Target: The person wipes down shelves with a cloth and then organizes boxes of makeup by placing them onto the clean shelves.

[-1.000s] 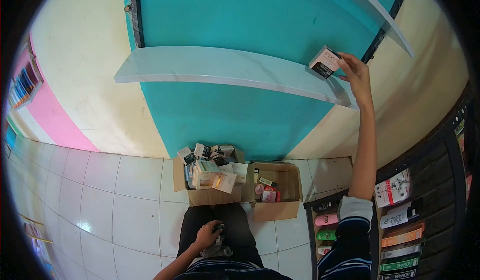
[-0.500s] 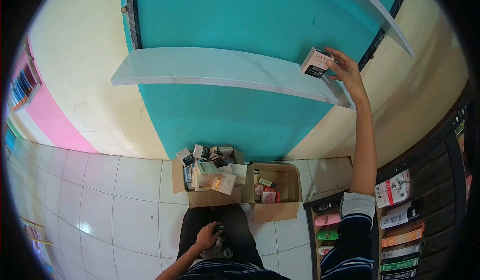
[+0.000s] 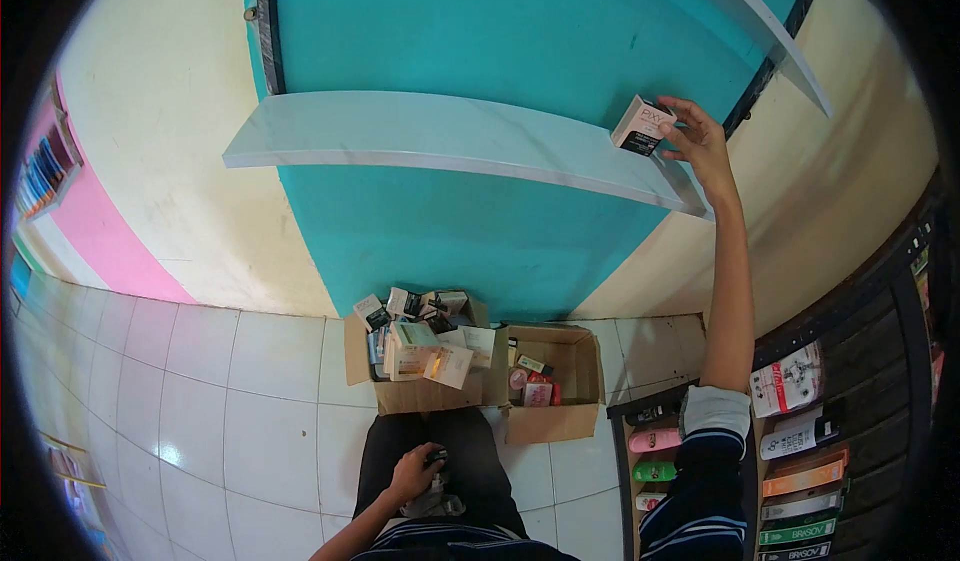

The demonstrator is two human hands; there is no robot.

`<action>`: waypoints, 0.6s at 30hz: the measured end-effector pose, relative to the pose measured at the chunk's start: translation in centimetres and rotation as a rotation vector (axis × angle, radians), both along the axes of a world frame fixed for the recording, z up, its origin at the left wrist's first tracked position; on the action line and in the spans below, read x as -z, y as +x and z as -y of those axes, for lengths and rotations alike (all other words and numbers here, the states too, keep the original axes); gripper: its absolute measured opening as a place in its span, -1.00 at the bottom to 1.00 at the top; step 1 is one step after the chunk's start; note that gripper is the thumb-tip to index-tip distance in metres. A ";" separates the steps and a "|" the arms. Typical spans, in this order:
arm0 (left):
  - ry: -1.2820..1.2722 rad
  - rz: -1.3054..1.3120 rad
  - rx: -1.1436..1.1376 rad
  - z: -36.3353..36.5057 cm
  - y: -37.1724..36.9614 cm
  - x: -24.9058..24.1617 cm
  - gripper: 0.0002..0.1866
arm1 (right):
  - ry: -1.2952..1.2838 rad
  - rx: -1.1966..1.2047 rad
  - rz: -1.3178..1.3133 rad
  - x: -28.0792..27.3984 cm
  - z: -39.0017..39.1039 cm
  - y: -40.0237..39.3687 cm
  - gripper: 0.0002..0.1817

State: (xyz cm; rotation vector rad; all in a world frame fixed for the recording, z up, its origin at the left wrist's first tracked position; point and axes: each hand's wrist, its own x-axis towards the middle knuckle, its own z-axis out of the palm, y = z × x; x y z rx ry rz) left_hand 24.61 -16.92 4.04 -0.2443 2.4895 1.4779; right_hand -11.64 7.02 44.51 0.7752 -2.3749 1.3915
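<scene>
On the right part of the light shelf [image 3: 430,139] stands a pale pink and black box [image 3: 643,126] marked PIXY. My right hand [image 3: 696,141] grips its right side, thumb in front and fingers behind. Down at my lap, my left hand [image 3: 414,473] is closed round a small dark object [image 3: 436,456], partly hidden by the fingers. Below the shelf, an open carton [image 3: 415,397] on the floor is heaped with small boxes.
A second carton [image 3: 550,423] with a few small items stands beside the full one. At the lower right is a dark rack [image 3: 622,481] of bottles and boxes. Another shelf [image 3: 770,31] juts out at the upper right.
The box and my right hand have shifted slightly to the right along the shelf. My left hand has stayed at my lap.
</scene>
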 end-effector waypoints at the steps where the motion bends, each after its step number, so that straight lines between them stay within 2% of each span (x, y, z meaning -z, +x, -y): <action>1: -0.015 0.000 0.005 0.0 0.0 -0.1 -0.69 | 0.000 0.006 -0.006 0.0 0.0 0.2 -0.64; 14: -0.002 -0.048 0.008 0.1 0.2 0.8 -0.68 | 0.032 -0.004 -0.015 -0.1 -0.7 0.4 -0.53; 17: 0.006 -0.038 0.000 0.4 0.1 0.3 -0.68 | 0.000 0.019 -0.132 0.3 -1.0 1.3 -0.51; 18: -0.013 -0.027 -0.017 0.6 0.0 -0.2 -0.68 | -0.124 0.082 -0.234 0.6 -0.8 2.6 -0.54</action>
